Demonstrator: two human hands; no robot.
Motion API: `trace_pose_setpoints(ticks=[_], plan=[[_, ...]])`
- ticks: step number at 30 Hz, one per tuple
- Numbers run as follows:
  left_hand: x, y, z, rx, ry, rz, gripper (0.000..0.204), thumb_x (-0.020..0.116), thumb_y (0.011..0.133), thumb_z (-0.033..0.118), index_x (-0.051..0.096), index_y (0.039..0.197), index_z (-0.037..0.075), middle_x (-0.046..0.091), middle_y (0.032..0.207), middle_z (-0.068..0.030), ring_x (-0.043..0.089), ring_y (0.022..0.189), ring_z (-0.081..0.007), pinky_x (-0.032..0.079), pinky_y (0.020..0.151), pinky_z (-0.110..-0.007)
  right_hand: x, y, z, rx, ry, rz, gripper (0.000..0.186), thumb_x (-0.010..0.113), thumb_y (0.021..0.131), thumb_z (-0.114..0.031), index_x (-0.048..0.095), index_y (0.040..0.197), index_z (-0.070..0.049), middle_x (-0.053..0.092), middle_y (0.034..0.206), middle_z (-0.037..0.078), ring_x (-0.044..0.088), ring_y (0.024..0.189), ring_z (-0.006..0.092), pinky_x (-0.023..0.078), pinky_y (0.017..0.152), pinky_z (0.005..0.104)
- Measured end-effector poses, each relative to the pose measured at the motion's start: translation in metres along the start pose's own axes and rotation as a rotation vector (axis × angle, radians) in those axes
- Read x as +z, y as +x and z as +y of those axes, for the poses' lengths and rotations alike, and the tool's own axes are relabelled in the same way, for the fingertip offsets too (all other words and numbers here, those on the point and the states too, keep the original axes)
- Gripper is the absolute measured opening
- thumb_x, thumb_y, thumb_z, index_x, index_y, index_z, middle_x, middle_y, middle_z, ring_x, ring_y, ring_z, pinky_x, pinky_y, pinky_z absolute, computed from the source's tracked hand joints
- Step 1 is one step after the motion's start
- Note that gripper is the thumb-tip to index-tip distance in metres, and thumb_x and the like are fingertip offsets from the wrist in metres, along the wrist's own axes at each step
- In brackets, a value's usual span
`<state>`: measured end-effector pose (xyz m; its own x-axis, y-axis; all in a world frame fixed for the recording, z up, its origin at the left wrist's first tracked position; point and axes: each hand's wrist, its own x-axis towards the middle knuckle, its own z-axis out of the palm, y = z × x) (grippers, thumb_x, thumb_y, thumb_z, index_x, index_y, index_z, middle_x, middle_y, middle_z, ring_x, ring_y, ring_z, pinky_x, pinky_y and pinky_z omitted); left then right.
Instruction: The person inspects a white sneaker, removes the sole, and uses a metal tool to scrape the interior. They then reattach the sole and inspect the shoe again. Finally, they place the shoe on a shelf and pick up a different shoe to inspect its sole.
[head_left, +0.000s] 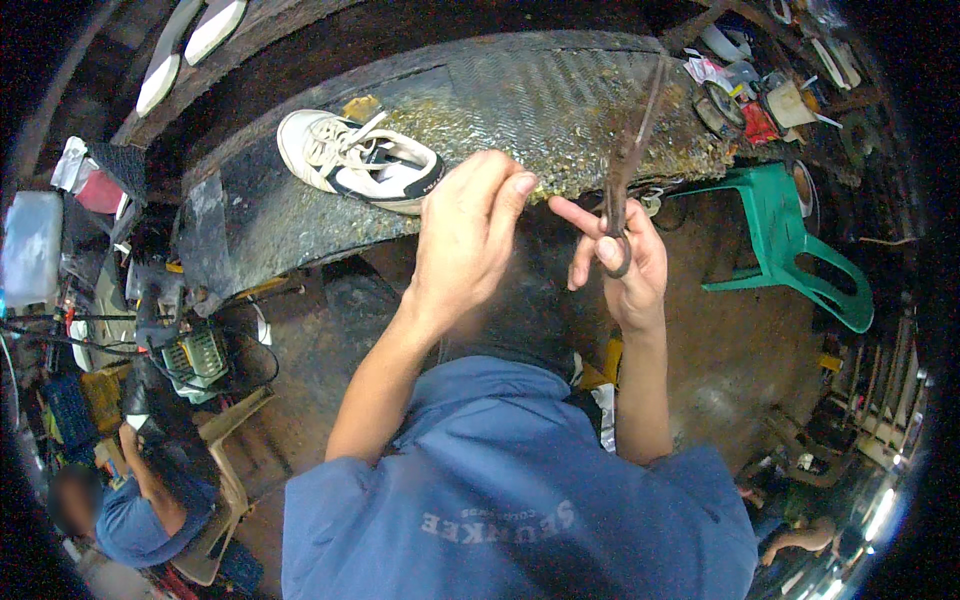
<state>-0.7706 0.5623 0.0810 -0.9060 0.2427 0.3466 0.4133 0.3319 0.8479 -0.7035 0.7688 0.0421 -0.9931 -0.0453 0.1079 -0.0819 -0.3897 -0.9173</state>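
A white lace-up sneaker (335, 155) with black trim lies on the workbench, its toe to the left and its heel toward me. My left hand (465, 225) is right beside that heel and overlaps it in view; I cannot tell whether they touch. Its fingers are curled, thumb against the index finger, and anything pinched there is too small to make out. Dark, worn scissors (627, 165) are in my right hand (630, 260), with a finger and thumb at the handles. Their long blades point up and away over the bench, while one finger stretches out toward my left hand.
The long workbench (480, 100) has a rough, glue-crusted top. A green plastic stool (765, 225) stands right of it, below cluttered containers (745, 105). A green basket (195, 360) is at left. A seated person (150, 500) works at lower left. Pale soles (215, 30) rest upper left.
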Motion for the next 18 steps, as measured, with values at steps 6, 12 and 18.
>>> trace_pose_setpoints(ticks=[6,12,18], plan=[[0.019,0.008,0.007,-0.024,-0.03,-0.104,0.038,0.06,0.107,0.027,0.064,0.082,-0.001,0.06,0.071,-0.0162,0.061,0.068,-0.0341,0.047,0.065,-0.044,-0.009,-0.013,-0.007,-0.044,-0.041,0.106,0.036,0.071,0.1,-0.019,0.048,0.123,-0.003,0.058,0.138,0.044,0.069,0.068,0.0193,0.06,0.065,0.032],[0.041,-0.001,0.006,-0.388,-0.286,-0.181,0.065,0.059,0.107,0.049,0.064,0.063,0.001,0.05,0.051,-0.0096,0.05,0.05,-0.0168,0.04,0.053,-0.037,-0.004,-0.018,-0.003,-0.092,-0.032,0.412,0.044,0.08,0.086,0.003,0.05,0.117,-0.004,0.069,0.127,0.034,0.076,0.088,0.022,0.062,0.064,0.029],[0.066,0.02,0.011,-0.272,-0.12,-0.29,0.054,0.062,0.106,0.043,0.068,0.074,0.0,0.058,0.061,-0.0148,0.058,0.056,-0.0236,0.045,0.059,-0.042,-0.013,-0.024,-0.01,-0.172,0.145,0.5,0.049,0.082,0.082,0.007,0.054,0.12,-0.005,0.077,0.108,0.022,0.075,0.083,0.0202,0.058,0.054,0.0261]])
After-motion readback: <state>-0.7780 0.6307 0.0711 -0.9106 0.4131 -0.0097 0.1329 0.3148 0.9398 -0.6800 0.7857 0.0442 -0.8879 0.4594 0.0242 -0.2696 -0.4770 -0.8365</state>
